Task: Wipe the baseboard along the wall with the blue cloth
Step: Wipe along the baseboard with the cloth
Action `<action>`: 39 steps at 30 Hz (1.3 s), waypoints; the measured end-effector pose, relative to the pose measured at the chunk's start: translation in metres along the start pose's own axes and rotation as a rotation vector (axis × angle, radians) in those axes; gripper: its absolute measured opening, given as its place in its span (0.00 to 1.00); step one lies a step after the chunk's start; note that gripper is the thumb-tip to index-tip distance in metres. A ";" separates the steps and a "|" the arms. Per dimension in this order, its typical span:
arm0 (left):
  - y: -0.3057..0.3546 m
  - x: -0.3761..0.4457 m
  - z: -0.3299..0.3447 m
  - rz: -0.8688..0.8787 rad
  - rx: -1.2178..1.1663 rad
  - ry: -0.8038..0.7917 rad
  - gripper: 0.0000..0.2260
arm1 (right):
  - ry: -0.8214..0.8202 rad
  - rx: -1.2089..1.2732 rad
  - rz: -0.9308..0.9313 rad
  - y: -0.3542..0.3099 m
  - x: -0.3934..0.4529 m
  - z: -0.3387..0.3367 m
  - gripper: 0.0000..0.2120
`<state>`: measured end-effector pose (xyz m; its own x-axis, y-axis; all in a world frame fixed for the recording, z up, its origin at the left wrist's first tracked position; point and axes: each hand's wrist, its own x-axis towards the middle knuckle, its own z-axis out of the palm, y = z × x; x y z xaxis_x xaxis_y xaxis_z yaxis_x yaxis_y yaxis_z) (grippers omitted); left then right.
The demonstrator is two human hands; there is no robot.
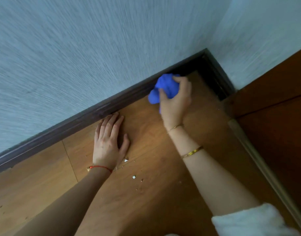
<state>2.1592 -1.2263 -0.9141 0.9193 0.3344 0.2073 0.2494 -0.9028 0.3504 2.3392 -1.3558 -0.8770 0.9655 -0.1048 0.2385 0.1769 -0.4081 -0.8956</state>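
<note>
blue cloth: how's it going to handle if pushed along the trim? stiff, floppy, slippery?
Probably floppy: the blue cloth is bunched into a soft wad in the right hand, with folds bulging out past the grip. Likely light, since the fingers enclose most of it. It should drag rather than slide when pressed on the dark baseboard, and may unbunch if the hand loosens.

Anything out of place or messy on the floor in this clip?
Yes. Small white chips and finer crumbs lie scattered on the wooden floor just behind the left hand, which rests flat. They look like loose debris, source unclear. The right hand grips the blue cloth against the baseboard.
</note>
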 end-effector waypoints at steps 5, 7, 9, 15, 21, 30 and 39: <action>-0.002 -0.001 0.001 0.003 -0.006 0.009 0.24 | -0.154 0.035 -0.068 -0.004 -0.015 0.002 0.17; -0.003 -0.001 0.001 0.005 -0.006 0.006 0.24 | -0.105 0.021 -0.048 0.002 0.001 -0.005 0.17; -0.003 -0.001 0.000 0.000 -0.006 -0.005 0.24 | -0.004 0.024 0.017 0.007 0.017 -0.009 0.18; -0.004 0.000 0.003 0.006 -0.008 0.005 0.24 | -0.095 0.013 -0.040 -0.012 -0.024 0.009 0.18; -0.004 0.000 0.002 0.004 -0.015 0.006 0.24 | -0.188 -0.005 -0.120 -0.008 -0.018 0.000 0.17; -0.003 0.001 0.004 0.009 -0.007 0.023 0.23 | -0.102 -0.037 -0.079 -0.012 -0.013 0.001 0.19; -0.004 0.000 0.002 0.013 -0.024 0.017 0.23 | -0.032 -0.020 -0.007 0.002 0.016 -0.011 0.18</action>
<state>2.1583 -1.2232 -0.9172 0.9171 0.3276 0.2271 0.2299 -0.9002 0.3698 2.3533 -1.3687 -0.8708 0.9698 -0.0730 0.2326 0.1804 -0.4270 -0.8861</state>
